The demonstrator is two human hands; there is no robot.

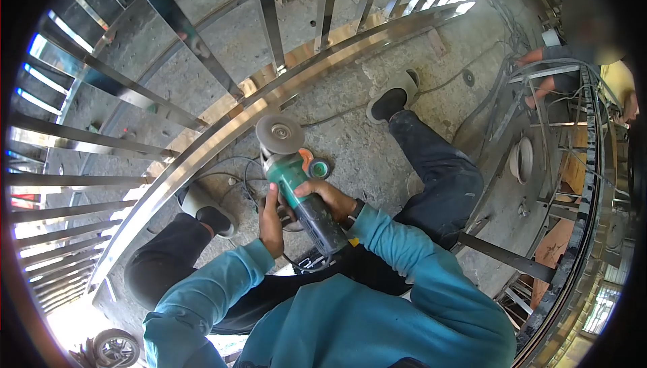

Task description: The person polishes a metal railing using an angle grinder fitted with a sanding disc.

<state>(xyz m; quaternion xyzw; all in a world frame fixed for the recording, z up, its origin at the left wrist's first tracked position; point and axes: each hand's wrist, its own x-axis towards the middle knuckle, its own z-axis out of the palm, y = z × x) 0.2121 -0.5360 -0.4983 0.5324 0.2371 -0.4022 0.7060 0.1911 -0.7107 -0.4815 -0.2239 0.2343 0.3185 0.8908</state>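
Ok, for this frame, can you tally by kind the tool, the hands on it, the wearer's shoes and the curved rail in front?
angle grinder: 1
hands gripping it, left hand and right hand: 2
shoes, far shoe and near shoe: 2
curved steel rail: 1
Total: 6

We see a curved steel railing (202, 144) with flat bars lying across the concrete floor (367, 156), and a thin cable (337, 116) trailing over that floor. At the right, another person (569, 54) is beside a metal frame (549, 71), with a white bowl (522, 160) nearby.
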